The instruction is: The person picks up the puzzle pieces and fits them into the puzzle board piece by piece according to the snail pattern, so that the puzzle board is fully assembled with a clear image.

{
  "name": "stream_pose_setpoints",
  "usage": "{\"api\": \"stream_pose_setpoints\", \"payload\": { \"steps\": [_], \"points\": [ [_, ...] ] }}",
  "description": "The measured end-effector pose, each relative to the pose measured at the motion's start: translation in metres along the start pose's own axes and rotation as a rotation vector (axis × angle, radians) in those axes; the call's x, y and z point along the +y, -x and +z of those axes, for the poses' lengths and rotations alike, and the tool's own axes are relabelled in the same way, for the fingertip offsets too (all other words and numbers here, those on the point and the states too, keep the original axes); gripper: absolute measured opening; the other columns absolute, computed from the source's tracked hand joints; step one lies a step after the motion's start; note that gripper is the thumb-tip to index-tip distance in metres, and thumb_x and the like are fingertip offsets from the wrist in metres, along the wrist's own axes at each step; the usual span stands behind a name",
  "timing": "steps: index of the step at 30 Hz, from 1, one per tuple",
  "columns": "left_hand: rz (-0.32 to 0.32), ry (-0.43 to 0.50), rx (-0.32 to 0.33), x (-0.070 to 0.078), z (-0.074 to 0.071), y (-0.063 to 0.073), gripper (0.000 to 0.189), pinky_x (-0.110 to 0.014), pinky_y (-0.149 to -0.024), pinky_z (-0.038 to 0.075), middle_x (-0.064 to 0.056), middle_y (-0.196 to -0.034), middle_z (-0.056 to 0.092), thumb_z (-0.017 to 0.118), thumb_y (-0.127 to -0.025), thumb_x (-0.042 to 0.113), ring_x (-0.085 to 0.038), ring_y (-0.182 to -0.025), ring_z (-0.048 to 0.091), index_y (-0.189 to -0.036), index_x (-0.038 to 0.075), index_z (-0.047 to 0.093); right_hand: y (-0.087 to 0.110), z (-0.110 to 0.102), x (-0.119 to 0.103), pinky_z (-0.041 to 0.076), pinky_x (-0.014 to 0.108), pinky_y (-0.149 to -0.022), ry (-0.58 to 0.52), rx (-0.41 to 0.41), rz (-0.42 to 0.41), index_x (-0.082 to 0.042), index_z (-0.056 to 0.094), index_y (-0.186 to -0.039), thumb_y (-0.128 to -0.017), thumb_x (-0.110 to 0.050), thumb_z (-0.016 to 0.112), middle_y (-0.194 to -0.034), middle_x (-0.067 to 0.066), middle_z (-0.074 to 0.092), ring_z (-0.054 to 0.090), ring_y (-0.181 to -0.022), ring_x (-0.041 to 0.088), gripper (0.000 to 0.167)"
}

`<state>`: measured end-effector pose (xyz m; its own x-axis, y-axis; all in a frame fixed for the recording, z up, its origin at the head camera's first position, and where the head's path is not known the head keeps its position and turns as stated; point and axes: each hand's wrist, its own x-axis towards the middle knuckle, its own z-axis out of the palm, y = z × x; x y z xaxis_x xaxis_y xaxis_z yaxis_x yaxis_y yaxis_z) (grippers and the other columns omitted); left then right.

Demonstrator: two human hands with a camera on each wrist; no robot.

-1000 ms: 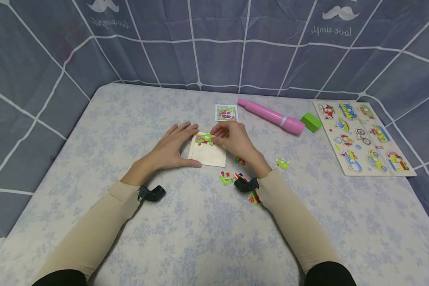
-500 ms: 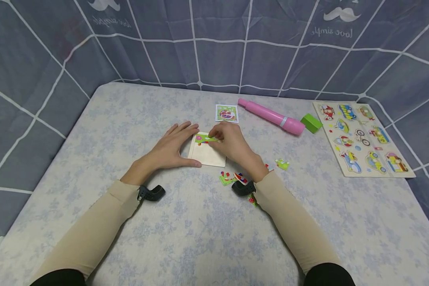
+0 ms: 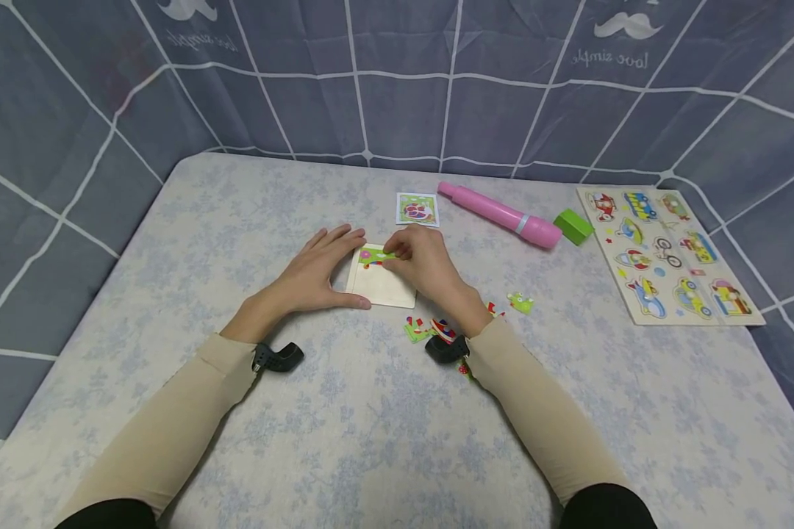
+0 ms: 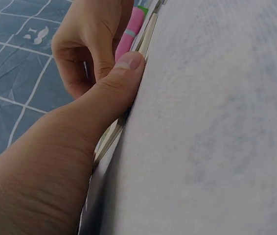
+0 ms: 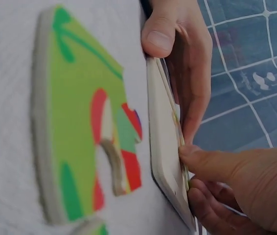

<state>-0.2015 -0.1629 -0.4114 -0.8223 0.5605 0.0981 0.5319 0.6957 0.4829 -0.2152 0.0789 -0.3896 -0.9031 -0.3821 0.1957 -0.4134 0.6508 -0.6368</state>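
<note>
Right hand (image 3: 423,261) has edged leftward since a second ago; left hand (image 3: 314,272) stays, fingers straight and spread, against the pale square tray (image 3: 378,290) at frame centre. Along its upper edge sits a pink-spotted green piece (image 3: 368,256); beside it, the right hand's curled fingers apparently pinch a mostly hidden puzzle piece (image 3: 387,256).

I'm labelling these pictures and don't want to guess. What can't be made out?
Far right corner of the board: head view, hidden by the right hand.
Part of a loose piece: head view, hidden by the right sleeve.
Most of the board's top: left wrist view, edge-on behind the left hand.
Another piece: right wrist view, cut off by the bottom edge.
</note>
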Motion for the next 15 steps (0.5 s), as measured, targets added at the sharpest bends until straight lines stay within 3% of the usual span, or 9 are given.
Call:
{"api": "stream_pose_setpoints", "payload": {
  "steps": [6, 15],
  "points": [
    [-0.009, -0.002, -0.006, -0.001, 0.001, 0.0, 0.113, -0.046, -0.137, 0.004, -0.003, -0.173, 0.032, 0.088, -0.077, 0.062, -0.026, -0.164, 0.016, -0.163, 0.01, 0.038, 0.005, -0.016, 0.002, 0.062, 0.033, -0.084, -0.032, 0.008, 0.005, -0.002, 0.078, -0.112, -0.098, -0.018, 0.078, -0.101, 0.009, 0.075, 0.07, -0.091, 0.02, 0.021],
    [-0.007, -0.004, -0.002, -0.001, 0.002, -0.002, 0.115, -0.044, -0.137, 0.004, -0.005, -0.173, 0.032, 0.09, -0.075, 0.061, -0.026, -0.164, 0.017, -0.163, 0.008, 0.038, 0.04, -0.07, 0.028, 0.063, 0.038, -0.089, -0.075, 0.019, 0.109, -0.007, 0.079, -0.111, -0.099, -0.017, 0.076, -0.103, 0.008, 0.077, 0.07, -0.094, 0.02, 0.016]
  ]
}}
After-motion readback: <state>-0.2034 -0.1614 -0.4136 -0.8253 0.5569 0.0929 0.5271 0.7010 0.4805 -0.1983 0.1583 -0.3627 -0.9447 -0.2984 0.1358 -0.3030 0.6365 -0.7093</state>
